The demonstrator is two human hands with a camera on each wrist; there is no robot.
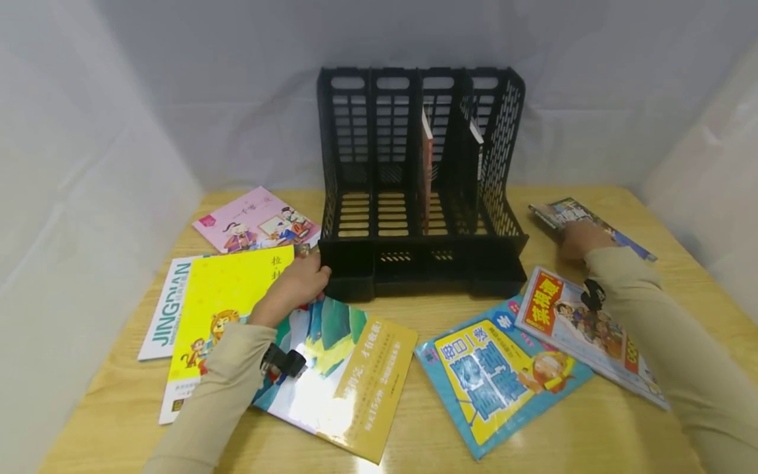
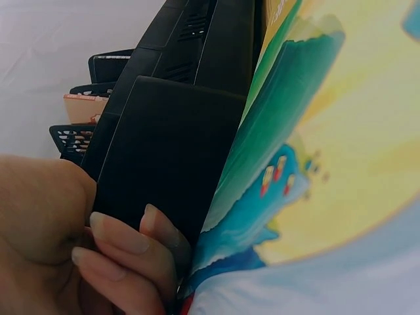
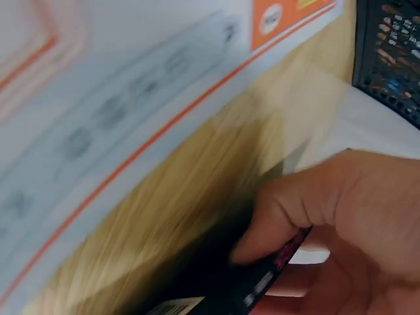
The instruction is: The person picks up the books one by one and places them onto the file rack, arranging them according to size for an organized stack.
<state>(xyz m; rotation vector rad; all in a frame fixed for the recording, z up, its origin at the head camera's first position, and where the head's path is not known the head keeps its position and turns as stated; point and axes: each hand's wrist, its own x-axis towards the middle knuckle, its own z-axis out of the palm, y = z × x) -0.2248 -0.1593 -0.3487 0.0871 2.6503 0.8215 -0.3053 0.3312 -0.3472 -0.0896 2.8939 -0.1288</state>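
Note:
My right hand (image 1: 579,238) pinches the edge of a dark-covered book (image 1: 622,230) at the table's far right. In the right wrist view the thumb lies over this dark book (image 3: 210,282), with the fingers beneath its edge. My left hand (image 1: 296,283) is beside the front left corner of a black file rack (image 1: 408,263), above the overlapping books. Its fingers (image 2: 131,252) are loosely curled with nothing visible between them, overlapping the rack's front in the left wrist view. Two thin books stand in the rack, a reddish one (image 1: 427,171) and a dark one (image 1: 478,164).
On the left lie a pink book (image 1: 254,220), a yellow book (image 1: 231,283) over a white one (image 1: 162,322), and a green-and-gold picture book (image 1: 361,382). Front right, a blue book (image 1: 497,375) lies partly under a white-and-red comic book (image 1: 592,329). White cloth surrounds the table.

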